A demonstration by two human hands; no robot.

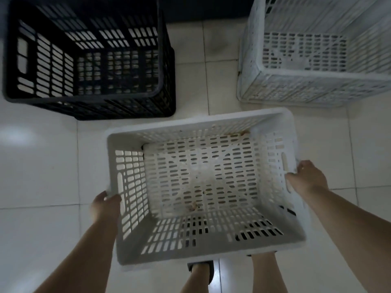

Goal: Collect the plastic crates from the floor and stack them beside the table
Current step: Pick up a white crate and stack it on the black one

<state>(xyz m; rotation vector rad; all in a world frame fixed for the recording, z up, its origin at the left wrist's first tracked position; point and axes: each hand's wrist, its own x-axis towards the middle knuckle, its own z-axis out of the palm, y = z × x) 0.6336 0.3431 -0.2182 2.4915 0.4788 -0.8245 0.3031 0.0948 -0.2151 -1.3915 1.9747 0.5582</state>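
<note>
An empty white slotted crate [201,253] hangs in front of me above the tiled floor, its open top facing up. My left hand [105,205] grips its left rim near the handle slot. On the opposite side, my right hand [306,178] grips the right rim by the other handle slot. A black crate [84,102] stands on the floor at the upper left. Another white crate [306,89] stands on the floor at the upper right. Both floor crates are empty.
Pale glossy floor tiles [42,166] lie all around. A strip of floor [207,70] separates the black and white crates. My legs and one dark-shod foot [201,269] show below the held crate. A dark surface [207,7] runs along the top edge.
</note>
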